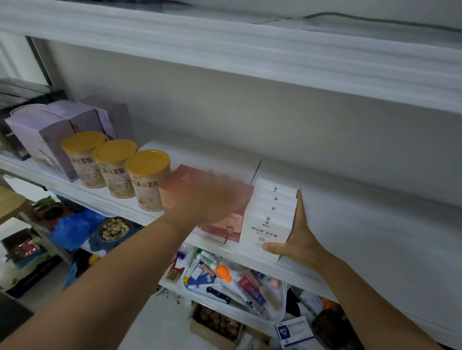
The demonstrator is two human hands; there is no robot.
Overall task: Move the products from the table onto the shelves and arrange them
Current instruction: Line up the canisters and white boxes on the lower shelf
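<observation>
Head view: a row of white boxes (271,212) is seen standing one behind another near the front edge of the white shelf (372,234), roughly at its middle. The right hand (301,235) is laid against the right side of this row with its fingers (300,201) straight, while the thumb is placed across the front face of the nearest box; nothing is clasped. Just left of the row, touching it, pink boxes (228,228) are stacked at the same front edge. The left hand (212,199) is held over the top of the pink stack, blurred, with fingers stretched out and not closed on anything; whether the stack is touched cannot be told. Further left along the front edge, three cans with yellow lids (115,166) are lined up side by side, and purple boxes (45,135) are set beyond them toward the left end. Below the shelf, a lower level (176,285) is filled with small mixed items.
</observation>
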